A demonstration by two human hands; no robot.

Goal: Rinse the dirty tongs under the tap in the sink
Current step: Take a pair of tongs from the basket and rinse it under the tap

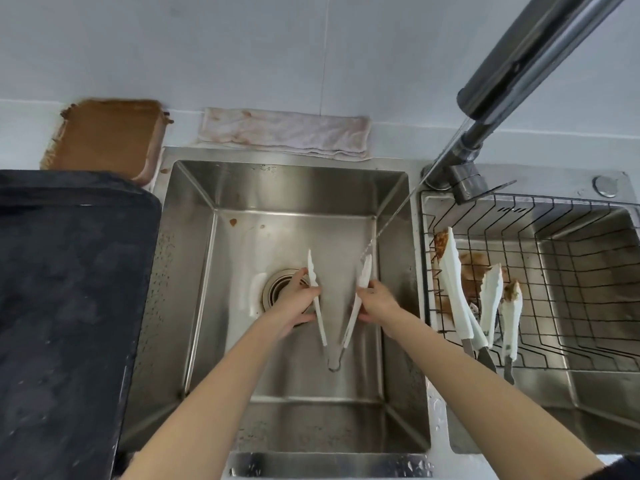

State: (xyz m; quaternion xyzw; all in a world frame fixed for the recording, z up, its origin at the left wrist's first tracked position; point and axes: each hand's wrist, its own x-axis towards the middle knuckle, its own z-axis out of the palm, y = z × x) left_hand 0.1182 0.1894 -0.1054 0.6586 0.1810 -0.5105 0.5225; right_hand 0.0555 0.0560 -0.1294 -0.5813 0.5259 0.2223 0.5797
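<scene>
**Tongs held under tap stream, L sink basin**

Held white tongs spread in a wide V over sink basin, hinge end nearest camera, tips pointing toward back wall. Gripped L arm of tongs w/ left hand, fingers curled round it, just above drain. Pinched R arm of tongs w/ right hand, thumb and fingers wrapped on it. Ran thin stream of water from tap, slanting down from R of sink onto R tip of tongs. Looked mostly clean on both tips; small brown spot left on sink floor near back L corner.

R of sink: wire rack in second basin, w/ other dirty tongs leaning inside, brown smears on tips and on rack floor. Behind sink, against wall: stained folded cloth. Behind and L of sink: brown-coated tray. L of sink: large dark baking tray, edge just beside sink rim. Tap base standing between the two basins, at back R corner of sink.
</scene>
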